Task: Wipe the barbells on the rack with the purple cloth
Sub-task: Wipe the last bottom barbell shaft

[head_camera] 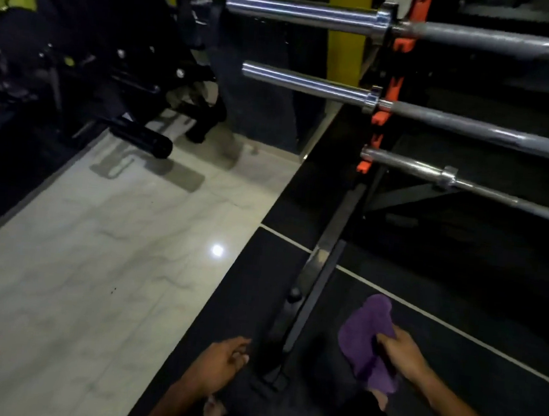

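Cloth in hand, below the racked barbells

The right hand (401, 353) is gripping the purple cloth (366, 340) low over the dark floor mat (460, 273), well under three barbells (310, 85) on the orange rack (395, 85); the left hand (223, 361) is hanging loosely curled, holding nothing.

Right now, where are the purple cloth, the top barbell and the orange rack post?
purple cloth (360, 334): head view, upper fold.
top barbell (300, 12): head view, shiny sleeve.
orange rack post (393, 89): head view, middle stretch.

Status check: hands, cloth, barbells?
Right hand grips purple cloth, low. Left hand open, holding nothing. Three barbells racked above, untouched. Nothing in the way.
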Tool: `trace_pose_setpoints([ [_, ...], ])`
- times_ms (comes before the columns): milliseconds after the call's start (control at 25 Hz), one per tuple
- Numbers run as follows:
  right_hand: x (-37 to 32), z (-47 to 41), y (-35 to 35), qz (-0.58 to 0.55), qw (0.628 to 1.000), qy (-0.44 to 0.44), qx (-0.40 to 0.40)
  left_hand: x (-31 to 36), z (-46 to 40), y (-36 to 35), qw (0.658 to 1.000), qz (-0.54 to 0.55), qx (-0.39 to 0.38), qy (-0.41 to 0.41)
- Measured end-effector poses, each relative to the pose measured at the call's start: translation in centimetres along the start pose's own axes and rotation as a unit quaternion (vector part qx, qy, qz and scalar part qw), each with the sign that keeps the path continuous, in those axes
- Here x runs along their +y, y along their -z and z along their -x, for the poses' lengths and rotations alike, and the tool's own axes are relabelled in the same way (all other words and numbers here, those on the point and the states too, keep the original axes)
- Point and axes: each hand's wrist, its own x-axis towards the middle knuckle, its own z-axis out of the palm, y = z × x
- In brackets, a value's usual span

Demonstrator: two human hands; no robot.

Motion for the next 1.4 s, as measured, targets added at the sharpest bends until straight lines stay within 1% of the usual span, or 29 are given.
trace_pose_setpoints([
  [40, -0.8, 0.3, -1.9, 0.019, 1.000, 0.014, -0.004, -1.7, 0.4, 0.5, 1.000, 0.013, 0.014, -0.002],
  [120, -2.0, 1.5, -6.9, 0.026, 0.999, 0.030, 0.018, -6.6, 1.1, 2.5, 0.998, 0.022, 0.063, -0.009],
  [200, -3.4, 3.3, -12.0, 0.002, 0.996, 0.026, 0.082, -11.7, 1.4, 5.3, 0.995, 0.038, 0.096, -0.010],
  [280, -5.3, 5.6, -16.9, -0.006, 0.991, 0.029, 0.127, -16.4, 2.6, 8.5, 0.994, 0.047, 0.100, -0.004],
  [400, -9.1, 8.2, -21.8, 0.043, 0.989, 0.086, 0.108, -21.4, 3.9, 12.5, 0.993, 0.047, 0.103, 0.009],
  [520, -12.8, 8.4, -24.9, 0.080, 0.978, 0.156, 0.112, -23.2, 3.6, 15.8, 0.992, 0.060, 0.107, 0.004],
  [680, -16.0, 7.9, -26.2, 0.112, 0.970, 0.189, 0.105, -20.8, 1.8, 17.6, 0.990, 0.072, 0.117, -0.021],
  [800, -17.0, 7.7, -26.6, 0.123, 0.967, 0.194, 0.110, -19.0, 0.5, 18.4, 0.994, 0.039, 0.090, -0.053],
  [920, -17.4, 7.0, -26.4, 0.128, 0.970, 0.169, 0.118, -17.3, -1.7, 20.1, 0.994, -0.003, 0.067, -0.087],
  [1040, -17.9, 5.4, -25.1, 0.118, 0.974, 0.149, 0.127, -14.9, -5.0, 21.9, 0.992, -0.020, 0.051, -0.111],
  [1160, -18.9, 2.6, -22.2, 0.077, 0.976, 0.141, 0.145, -10.8, -10.1, 23.1, 0.988, -0.048, 0.020, -0.142],
  [1240, -19.8, 0.5, -19.9, 0.029, 0.977, 0.137, 0.163, -7.1, -13.8, 24.2, 0.983, -0.082, -0.018, -0.166],
  [1320, -20.5, -1.6, -17.8, -0.018, 0.973, 0.125, 0.192, -2.9, -17.5, 25.7, 0.968, -0.141, -0.060, -0.199],
  [1400, -21.4, -3.0, -15.6, -0.048, 0.970, 0.104, 0.216, 1.8, -21.3, 27.4, 0.948, -0.197, -0.080, -0.236],
])
